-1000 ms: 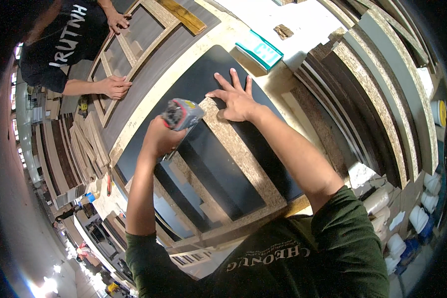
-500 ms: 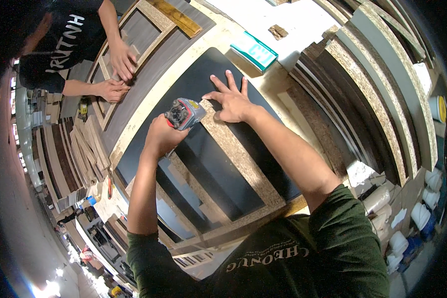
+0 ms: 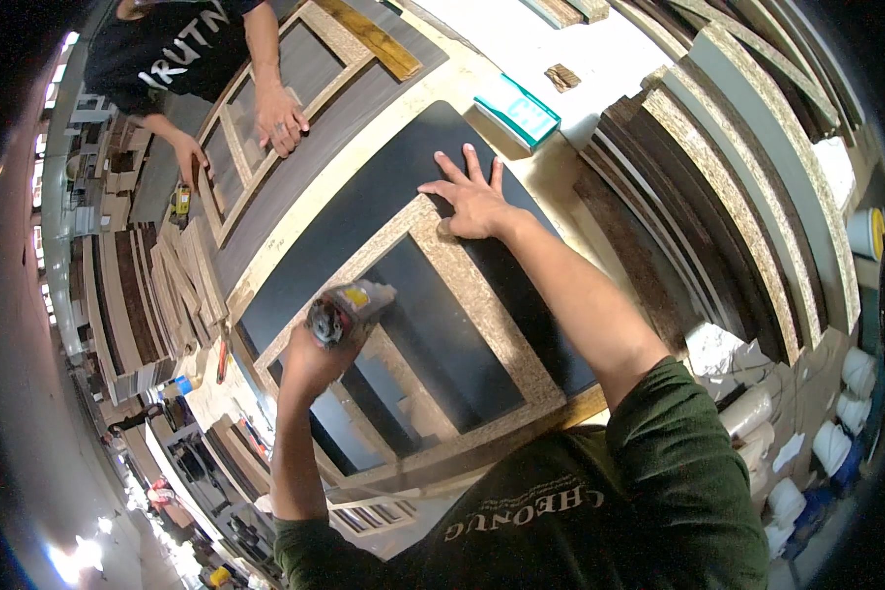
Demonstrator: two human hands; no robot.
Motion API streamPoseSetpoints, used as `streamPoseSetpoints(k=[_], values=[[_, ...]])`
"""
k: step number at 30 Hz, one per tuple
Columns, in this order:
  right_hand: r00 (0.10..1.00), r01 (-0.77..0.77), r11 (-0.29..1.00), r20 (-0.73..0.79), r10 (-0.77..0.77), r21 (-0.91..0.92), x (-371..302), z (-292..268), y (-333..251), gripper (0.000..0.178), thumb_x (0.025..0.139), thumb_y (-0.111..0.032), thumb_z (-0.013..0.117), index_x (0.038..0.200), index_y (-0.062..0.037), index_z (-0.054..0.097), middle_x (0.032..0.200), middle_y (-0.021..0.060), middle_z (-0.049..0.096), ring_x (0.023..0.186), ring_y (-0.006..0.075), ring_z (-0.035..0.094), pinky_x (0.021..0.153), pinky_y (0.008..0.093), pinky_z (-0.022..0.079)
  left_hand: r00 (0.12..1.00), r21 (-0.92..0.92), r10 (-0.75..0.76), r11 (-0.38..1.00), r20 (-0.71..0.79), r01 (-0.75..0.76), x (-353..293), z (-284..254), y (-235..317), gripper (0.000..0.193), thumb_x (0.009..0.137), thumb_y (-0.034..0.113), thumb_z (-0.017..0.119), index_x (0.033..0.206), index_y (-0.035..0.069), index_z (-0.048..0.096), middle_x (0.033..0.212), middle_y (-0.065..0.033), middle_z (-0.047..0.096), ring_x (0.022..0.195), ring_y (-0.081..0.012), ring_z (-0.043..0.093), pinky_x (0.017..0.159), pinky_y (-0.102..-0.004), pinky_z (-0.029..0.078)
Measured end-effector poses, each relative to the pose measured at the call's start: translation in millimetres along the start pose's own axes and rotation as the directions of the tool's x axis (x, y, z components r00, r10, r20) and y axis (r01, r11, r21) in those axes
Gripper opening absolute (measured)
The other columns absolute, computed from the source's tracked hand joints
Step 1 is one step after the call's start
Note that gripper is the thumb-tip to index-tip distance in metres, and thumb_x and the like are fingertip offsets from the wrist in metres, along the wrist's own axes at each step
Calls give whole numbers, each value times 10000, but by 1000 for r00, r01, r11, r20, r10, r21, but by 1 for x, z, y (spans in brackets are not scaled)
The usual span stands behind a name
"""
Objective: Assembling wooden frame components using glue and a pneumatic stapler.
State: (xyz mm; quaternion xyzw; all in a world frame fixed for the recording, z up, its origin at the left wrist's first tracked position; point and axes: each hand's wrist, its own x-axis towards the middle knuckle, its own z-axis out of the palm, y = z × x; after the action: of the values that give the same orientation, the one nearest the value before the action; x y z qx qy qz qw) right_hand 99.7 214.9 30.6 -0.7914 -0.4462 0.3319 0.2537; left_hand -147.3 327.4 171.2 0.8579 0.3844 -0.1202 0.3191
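While spreading the fingers of the right hand (image 3: 480, 208) well apart, clamped on nothing, pressed palm side down beside the far corner of the pale chipboard frame (image 3: 472, 295). Stretched the longer fingers out over the dark panel (image 3: 403, 152) beyond. Judged this a bracing posture: wide span at the joint, probably to stop frame and panel slipping against each other. Curled the fingers of the left hand (image 3: 310, 372) around a grey-and-red hand tool (image 3: 354, 303); could not make out each finger, given blur. Held the tool over the frame, near the far rail and the opening next to it. Could not tell from this angle any contact between tool and wood.

Found the frame lying flat on the dark panel, close in front of the torso; judged the panel a level backing, within easy reach of both hands. Noted the pale bench surface (image 3: 364, 147) beneath, and a turquoise box (image 3: 517, 113) just beside the panel, perhaps for handy reach. Further out, saw a co-worker's hand (image 3: 282, 120) at a second frame (image 3: 329, 31), and stacked boards (image 3: 733, 162) well to the right, apparently clear of the working area.
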Motion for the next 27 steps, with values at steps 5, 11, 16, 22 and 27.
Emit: streamPoseSetpoints(k=[5, 11, 16, 22, 27], values=[[1000, 4, 1000, -20, -4, 28, 1, 0, 1, 838, 596, -280, 672, 1397, -306, 425, 1574, 78, 78, 1431, 360, -114, 1070, 635, -129, 1000, -80, -1, 997, -8, 0, -56, 3, -29, 189, 842, 142, 674, 988, 37, 615, 736, -33, 611, 505, -64, 506, 418, -243, 391], [982, 99, 988, -152, -116, -118, 7, 17, -7, 825, 640, -363, 723, 1398, -304, 403, 1538, 60, 224, 1429, 362, 52, 1096, 639, 12, 928, -96, -178, 983, -327, 155, -145, 12, -69, 324, 723, 296, 753, 908, 39, 684, 812, -143, 693, 792, -289, 686, 669, -365, 533], [954, 101, 967, -255, -161, -233, -49, 19, 25, 640, 824, -434, 590, 1387, -175, 431, 1527, 33, 269, 1432, 281, 146, 1136, 539, 34, 793, -17, -385, 904, -472, 428, -208, 33, -151, 291, 723, 299, 726, 820, 29, 679, 721, -171, 662, 741, -304, 685, 603, -403, 525], [980, 102, 982, -155, -127, -160, -156, 60, 21, 645, 867, -458, 556, 1408, -152, 387, 1542, 61, 223, 1442, 306, 83, 1116, 565, -56, 606, -106, -463, 841, -646, 530, -271, 68, -398, 426, 729, 85, 630, 1140, 15, 541, 911, -141, 659, 851, -260, 640, 762, -400, 505], [984, -129, 964, -152, 95, -232, -177, 75, 5, 729, 824, -503, 598, 1404, -122, 375, 1542, 66, 213, 1436, 330, 93, 1059, 677, 43, 386, -222, -686, 623, -617, 750, -270, 68, -433, 418, 764, 169, 624, 1124, -15, 519, 1069, -241, 588, 1011, -402, 572, 835, -479, 474]])
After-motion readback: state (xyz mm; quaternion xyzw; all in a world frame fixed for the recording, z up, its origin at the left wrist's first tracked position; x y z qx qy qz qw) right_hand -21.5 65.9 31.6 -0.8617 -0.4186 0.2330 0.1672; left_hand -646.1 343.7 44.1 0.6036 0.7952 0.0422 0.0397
